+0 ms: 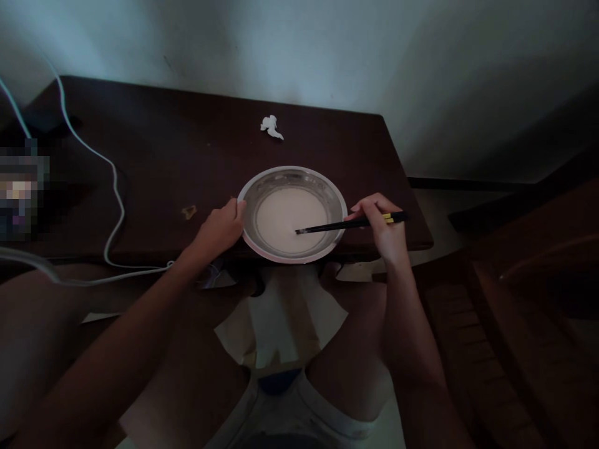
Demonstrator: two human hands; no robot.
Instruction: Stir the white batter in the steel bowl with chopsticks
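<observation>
A shallow round metal basin (250,234) sits at the front edge of the dark wooden table, partly filled with a pale, milky liquid (285,215). Its left rim is gripped by my left hand (225,223), fingers closed around it. On the right side, my right hand (381,221) is closed on a pair of black chopsticks (360,222) with yellow bands near the rear end. The chopsticks cross the basin's right rim, and their whitened tips rest at the liquid's surface, right of its middle.
Behind the basin a crumpled white tissue (271,126) lies on the dark table (154,143). A small brownish scrap (189,212) is left of my left hand. White cable (115,181) runs down the table's left part. A wall (318,56) stands behind; wooden furniture (528,293) is at right.
</observation>
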